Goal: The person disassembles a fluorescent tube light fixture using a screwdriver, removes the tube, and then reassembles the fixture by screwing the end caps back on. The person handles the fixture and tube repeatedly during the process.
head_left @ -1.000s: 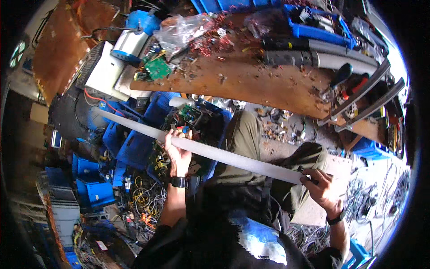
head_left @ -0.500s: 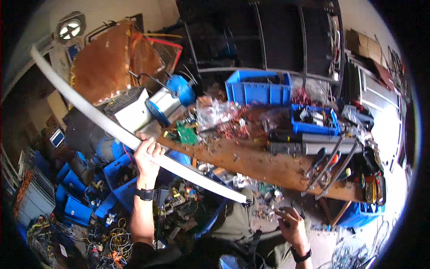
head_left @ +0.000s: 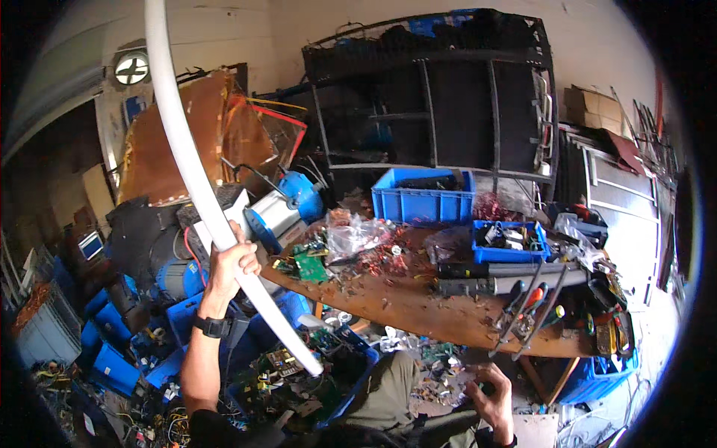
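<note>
A long white lamp tube (head_left: 196,173) slants up past the top edge of the view. My left hand (head_left: 231,267) is closed around its lower part, with a black strap on the wrist. The tube's lower end hangs over a blue bin of circuit boards (head_left: 291,366). To the right, by my knee, my right hand (head_left: 491,396) is held with its fingers curled toward the thumb. Something small and dark may lie between those fingers, too small to make out. My trouser leg (head_left: 385,388) lies between the tube's end and the right hand.
Ahead stands a brown worktable (head_left: 388,306) strewn with scraps, a green circuit board (head_left: 311,267) and clear plastic bags. Blue crates (head_left: 423,203) stand toward its back. Screwdrivers and metal bars (head_left: 523,313) lie at its right end. Blue bins (head_left: 116,366) and cables crowd the left floor.
The tube has swung more upright, its lower end moving left and away from my right hand. A dark bit at that end no longer shows. My right hand's fingers have curled in.
</note>
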### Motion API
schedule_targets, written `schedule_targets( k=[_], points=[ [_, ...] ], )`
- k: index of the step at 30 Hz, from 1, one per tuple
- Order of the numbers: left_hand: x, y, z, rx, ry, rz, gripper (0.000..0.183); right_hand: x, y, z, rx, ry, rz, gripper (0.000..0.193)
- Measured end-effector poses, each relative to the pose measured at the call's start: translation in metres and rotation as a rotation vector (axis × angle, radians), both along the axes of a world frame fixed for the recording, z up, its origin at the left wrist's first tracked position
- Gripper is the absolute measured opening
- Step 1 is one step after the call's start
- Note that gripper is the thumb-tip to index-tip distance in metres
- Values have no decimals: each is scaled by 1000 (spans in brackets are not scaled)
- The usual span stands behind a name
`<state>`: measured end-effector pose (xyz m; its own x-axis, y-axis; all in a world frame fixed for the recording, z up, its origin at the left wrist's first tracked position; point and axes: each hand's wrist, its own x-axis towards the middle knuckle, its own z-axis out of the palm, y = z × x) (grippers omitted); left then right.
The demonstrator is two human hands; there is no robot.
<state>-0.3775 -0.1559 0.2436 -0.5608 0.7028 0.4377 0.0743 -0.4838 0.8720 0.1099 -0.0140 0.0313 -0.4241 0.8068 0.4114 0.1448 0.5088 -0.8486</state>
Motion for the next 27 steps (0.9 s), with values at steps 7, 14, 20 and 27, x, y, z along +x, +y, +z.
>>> schedule_targets(
  k=[7,14,20,27],
  points=[
    [-14,2,-37,-173,182,59,20,16,-3,20,-100,59,-38,39],
    [-8,3,-69,-470,568,177,28,24,2,48,-34,176,-71,81],
    [13,14,-83,-502,973,19,53,20,22,64,10,301,-191,109],
    [10,36,-99,-697,1233,-136,35,69,32,15,-192,696,-388,108]
  ],
)
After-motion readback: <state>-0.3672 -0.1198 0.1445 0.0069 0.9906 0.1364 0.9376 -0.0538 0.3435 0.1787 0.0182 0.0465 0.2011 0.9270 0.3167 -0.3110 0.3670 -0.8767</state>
